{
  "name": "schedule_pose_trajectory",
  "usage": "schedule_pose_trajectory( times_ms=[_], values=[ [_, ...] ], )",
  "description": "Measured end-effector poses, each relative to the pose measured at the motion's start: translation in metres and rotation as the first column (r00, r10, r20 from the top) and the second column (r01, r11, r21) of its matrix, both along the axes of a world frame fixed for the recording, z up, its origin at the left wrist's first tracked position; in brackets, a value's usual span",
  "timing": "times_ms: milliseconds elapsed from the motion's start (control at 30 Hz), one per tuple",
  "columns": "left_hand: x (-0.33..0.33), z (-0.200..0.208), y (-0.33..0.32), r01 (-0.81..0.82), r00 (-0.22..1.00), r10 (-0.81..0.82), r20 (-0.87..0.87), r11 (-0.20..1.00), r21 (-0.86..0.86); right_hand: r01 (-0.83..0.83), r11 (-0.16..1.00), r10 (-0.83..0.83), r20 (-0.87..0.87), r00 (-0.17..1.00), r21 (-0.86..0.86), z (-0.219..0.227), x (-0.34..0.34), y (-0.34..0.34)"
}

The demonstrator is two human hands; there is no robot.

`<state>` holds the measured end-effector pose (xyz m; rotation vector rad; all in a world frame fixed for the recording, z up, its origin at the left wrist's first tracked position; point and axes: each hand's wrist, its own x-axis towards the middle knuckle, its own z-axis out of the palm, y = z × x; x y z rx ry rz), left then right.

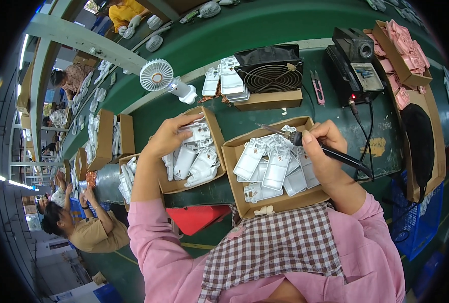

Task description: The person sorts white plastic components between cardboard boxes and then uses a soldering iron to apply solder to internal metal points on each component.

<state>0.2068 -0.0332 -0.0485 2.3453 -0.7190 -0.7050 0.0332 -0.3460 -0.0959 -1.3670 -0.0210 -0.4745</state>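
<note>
My right hand (325, 149) grips a soldering iron (343, 156) by its black handle. The iron's thin metal tip points left, over the far side of a cardboard box (249, 209) that holds several flat white plastic casings (276, 167). At the far rim of another cardboard box (181, 189), my left hand (170, 135) has its thumb and fingers closed on a white plastic casing (200, 132). Below that hand, more rounded white casings (202, 162) are piled in the same box. The left fingertips are partly hidden among the parts.
Behind the boxes stand a small white fan (157, 76), stacked white casings (230, 76) and a black fume fan (270, 76). Pink snips (317, 88) lie beside the black soldering station (355, 70), whose cable hangs at right. Pink parts (403, 48) fill a carton. Co-workers sit at left.
</note>
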Motion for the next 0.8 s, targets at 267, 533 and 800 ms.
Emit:
schedule_pose_trajectory(
  times_ms=[267,533,800],
  values=[
    [0.001,0.013,-0.005,0.146,0.925,-0.257,0.279,0.920,0.364,-0.010,1.000,0.010,-0.035,0.999,0.002,0.001,0.000,-0.001],
    [-0.008,0.018,0.004,0.252,0.772,-0.403,0.493,0.905,0.344,-0.031,0.999,0.032,-0.038,0.999,0.017,0.002,0.001,-0.001],
    [-0.004,0.004,0.010,0.256,0.894,-0.336,0.295,0.926,0.278,-0.039,0.999,0.041,-0.039,0.998,0.038,0.002,-0.001,-0.001]
  ],
)
